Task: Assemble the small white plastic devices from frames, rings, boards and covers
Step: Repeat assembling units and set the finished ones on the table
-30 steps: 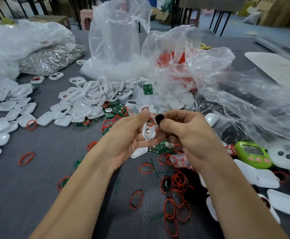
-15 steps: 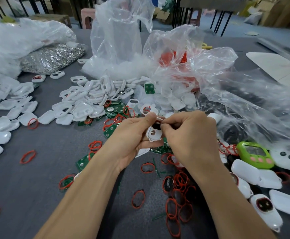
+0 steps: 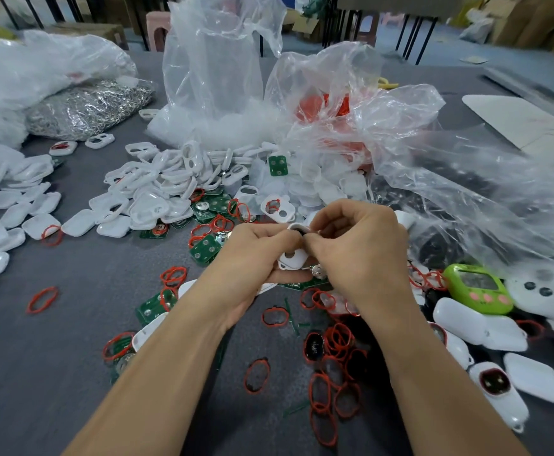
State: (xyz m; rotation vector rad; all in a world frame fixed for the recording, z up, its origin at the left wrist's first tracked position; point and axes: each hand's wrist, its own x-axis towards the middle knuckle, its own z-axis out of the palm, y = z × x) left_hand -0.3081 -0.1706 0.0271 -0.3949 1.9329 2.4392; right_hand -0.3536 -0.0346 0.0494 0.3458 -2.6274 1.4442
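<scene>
The white frame [image 3: 293,258] is held between the two hands, above the counter [image 3: 38,357]. The left hand [image 3: 255,258] curls round its lower end. The right hand [image 3: 364,255] pinches its upper end, where a small dark piece [image 3: 299,230] shows at the fingertips; what that piece is I cannot tell. The frame's long axis runs up and away from the wrists, with a round hole facing the camera. The right hand is at the working end, so any seating press would likely come from it, along that axis.

The frame looks like smooth, glossy hard plastic with rounded corners. Thin red rings [image 3: 331,343] lie loose below the right wrist. Flat green boards [image 3: 204,250] lie just left of the left hand, and smooth white covers [image 3: 35,225] well beyond them.
</scene>
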